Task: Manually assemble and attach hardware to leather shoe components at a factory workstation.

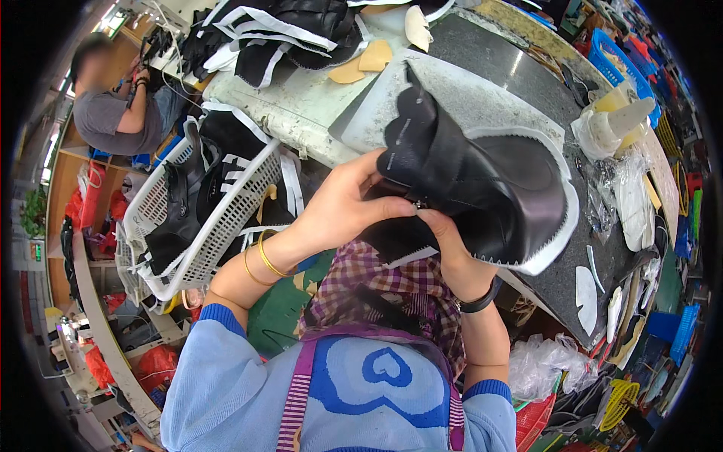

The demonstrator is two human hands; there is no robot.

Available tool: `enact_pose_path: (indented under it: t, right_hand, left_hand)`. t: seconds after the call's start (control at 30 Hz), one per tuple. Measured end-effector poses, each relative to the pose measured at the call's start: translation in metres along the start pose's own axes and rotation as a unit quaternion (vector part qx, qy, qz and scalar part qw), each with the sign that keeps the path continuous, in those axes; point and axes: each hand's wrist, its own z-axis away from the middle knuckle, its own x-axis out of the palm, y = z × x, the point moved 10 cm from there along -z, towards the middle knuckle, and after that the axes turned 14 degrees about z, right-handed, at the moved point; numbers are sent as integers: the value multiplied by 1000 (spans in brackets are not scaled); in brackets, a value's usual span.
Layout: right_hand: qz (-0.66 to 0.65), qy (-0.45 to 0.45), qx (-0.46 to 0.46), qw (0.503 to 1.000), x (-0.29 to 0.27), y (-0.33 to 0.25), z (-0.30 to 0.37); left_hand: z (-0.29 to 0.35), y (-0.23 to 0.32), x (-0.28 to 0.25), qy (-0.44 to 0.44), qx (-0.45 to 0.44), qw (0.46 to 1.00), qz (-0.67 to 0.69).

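Note:
A black leather shoe upper (520, 181) with a scalloped edge and a strap is held up in front of me, over the table's near edge. White zigzag-cut lining shows along its curved rim. My left hand (350, 200) is closed on its left side, the fingers partly hidden behind the leather. From below, my right hand (461, 264) grips it too, its fingers hidden underneath. Both thumb tips meet at a small metal piece (419, 205) on the strap; I cannot tell exactly what it is.
To the left, a white plastic basket (239, 218) holds more black uppers. More black pieces with white edging (294, 34) are piled at the back, near tan pads (361, 64). A whitish container with a cone-shaped top (614, 124) stands at the right. Another person (120, 113) sits at the far left.

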Motion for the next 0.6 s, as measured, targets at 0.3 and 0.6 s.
enact_pose_path:
  t: [0.3,0.6]
  right_hand:
    - [-28,-42,91,995,23,37,19]
    - [-121,30,45,991,2,-13,10]
  left_hand:
    - [7,-10,3,34,-101,989,103]
    - [20,70,37,-47,343,859,-377]
